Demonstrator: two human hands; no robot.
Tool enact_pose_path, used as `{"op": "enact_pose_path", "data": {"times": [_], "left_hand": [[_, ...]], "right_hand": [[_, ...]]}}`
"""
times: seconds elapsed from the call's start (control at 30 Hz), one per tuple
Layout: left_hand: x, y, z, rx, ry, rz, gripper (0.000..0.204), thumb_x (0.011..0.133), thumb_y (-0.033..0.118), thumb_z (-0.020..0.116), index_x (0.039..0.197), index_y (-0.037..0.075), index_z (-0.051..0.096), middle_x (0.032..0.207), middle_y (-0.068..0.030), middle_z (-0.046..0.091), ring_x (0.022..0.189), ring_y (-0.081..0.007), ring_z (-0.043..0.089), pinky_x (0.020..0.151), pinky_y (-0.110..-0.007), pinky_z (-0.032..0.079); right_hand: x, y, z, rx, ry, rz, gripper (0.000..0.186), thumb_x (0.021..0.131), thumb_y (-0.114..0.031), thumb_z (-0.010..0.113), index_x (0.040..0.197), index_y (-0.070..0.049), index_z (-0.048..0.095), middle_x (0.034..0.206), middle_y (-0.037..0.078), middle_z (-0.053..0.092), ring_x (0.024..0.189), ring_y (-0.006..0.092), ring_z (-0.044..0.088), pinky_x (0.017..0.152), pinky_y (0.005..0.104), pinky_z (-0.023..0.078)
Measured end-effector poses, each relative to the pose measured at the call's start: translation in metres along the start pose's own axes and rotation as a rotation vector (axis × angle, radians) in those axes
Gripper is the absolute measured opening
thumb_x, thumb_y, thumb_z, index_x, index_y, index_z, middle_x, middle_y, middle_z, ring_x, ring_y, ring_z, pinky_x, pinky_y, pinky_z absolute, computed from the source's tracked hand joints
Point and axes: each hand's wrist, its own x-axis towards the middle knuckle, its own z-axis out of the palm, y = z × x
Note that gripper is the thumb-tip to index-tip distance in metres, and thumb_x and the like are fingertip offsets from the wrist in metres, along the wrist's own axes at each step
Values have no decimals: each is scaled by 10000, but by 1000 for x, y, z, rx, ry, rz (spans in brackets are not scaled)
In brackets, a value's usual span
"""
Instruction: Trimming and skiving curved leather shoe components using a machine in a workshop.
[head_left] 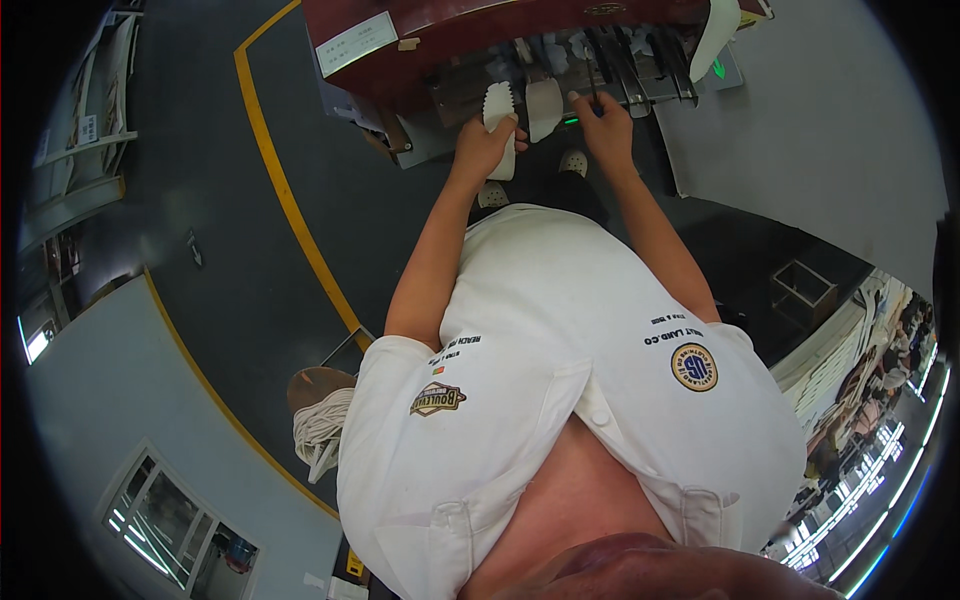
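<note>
My left hand (485, 148) is closed round a long off-white strip (499, 105) with a toothed edge, whose far end points up toward the machine. My right hand (607, 128) is closed on a thin dark rod-like tool (591, 72), which reaches up to the machine's front; its exact kind is too small to make out. Between my hands, a wide off-white flap (544, 108) hangs from the machine's lower front. Both hands are just below the edge of the dark red machine (480, 28).
Dark metal arms (625, 75) jut from the machine right of centre. A curved white part (714, 42) sits at its right end. White cord (325, 430) lies bundled on a round brown seat (318, 388) at left. A yellow line (280, 190) crosses the dark floor.
</note>
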Motion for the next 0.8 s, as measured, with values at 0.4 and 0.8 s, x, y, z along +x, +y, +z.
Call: {"op": "enact_pose_path", "data": {"times": [0.4,0.8], "left_hand": [[0,-8,23,-375,-115,-26,394,895,334,583,1114,7,566,999,-67,615,917,-156,579,799,-298,451],[11,-3,27,-153,-35,9,220,840,204,638,923,1,623,742,-17,596,642,-63,524,589,-214,414]], "right_hand": [[-40,8,8,216,-380,-44,255,838,-240,652,979,-29,632,792,19,618,627,78,499,582,246,412],[-32,8,-12,268,-348,281,254,810,-276,679,853,-28,650,628,-27,541,527,23,451,449,188,321]]}}
